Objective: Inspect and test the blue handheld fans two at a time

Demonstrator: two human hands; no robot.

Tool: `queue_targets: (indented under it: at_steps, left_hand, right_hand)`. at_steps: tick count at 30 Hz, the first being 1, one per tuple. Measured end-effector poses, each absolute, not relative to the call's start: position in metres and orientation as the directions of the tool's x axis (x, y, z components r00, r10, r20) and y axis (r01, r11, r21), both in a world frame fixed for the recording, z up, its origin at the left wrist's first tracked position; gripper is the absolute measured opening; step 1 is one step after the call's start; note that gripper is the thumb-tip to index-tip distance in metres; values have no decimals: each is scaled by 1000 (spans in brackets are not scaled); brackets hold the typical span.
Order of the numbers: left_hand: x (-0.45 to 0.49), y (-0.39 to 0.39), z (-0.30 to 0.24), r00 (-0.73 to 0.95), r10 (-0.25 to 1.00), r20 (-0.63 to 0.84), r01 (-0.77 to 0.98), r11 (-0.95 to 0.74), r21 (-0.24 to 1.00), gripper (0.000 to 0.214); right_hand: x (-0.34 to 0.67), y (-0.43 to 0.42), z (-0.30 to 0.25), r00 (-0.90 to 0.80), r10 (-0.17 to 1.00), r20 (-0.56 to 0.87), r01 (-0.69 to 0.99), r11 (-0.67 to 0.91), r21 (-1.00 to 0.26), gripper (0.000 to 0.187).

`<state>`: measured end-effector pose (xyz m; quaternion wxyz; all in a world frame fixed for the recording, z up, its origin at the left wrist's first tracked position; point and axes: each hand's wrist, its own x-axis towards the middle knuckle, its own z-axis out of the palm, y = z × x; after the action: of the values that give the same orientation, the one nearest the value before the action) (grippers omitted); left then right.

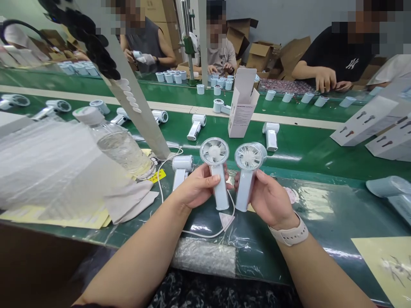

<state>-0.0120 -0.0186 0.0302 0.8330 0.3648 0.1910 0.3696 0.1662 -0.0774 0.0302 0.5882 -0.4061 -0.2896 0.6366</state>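
Two light-blue handheld fans are held upright side by side above the green work surface, a small gap between them. My left hand [202,184] is closed round the handle of the left fan [221,188], thumb across its front. Round the handle of the right fan [244,190] my right hand [271,196] is closed, with a pale watch strap at the wrist. Both fans show their round grilles and blades towards me. A third fan [183,163] lies just left of my left hand. A white cable [205,236] loops on the surface beneath.
A green conveyor [295,145] crosses ahead, carrying several fans and an open white box [240,115]. A slanted post [128,85], a water bottle [114,141] and plastic sleeves [58,167] stand or lie left. White boxes [369,117] are at right. Several people work opposite.
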Motion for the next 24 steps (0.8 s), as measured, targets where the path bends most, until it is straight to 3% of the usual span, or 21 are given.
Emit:
queue_targets:
  at_steps: [6,13,20,24]
  left_hand:
    - [-5,-18,24,604,789,-108,-448,448,773,41]
    - [-5,-14,21,612,778,-143,-441,485,755,25]
    - [-3,-17,25,611,783,-115,-440,457,773,36]
    - [-5,-19,27,590,802,-87,-419,396,817,47]
  right_hand:
    - [166,-80,33,-85,974,-211,-554,-222,-802,35]
    - [165,-77,31,-36,987,-160,-639,-146,-755,25]
    - [174,-77,23,2,994,-113,-575,-91,-813,24]
    - [175,-75,27,120,987,-105,-596,-13,-803,23]
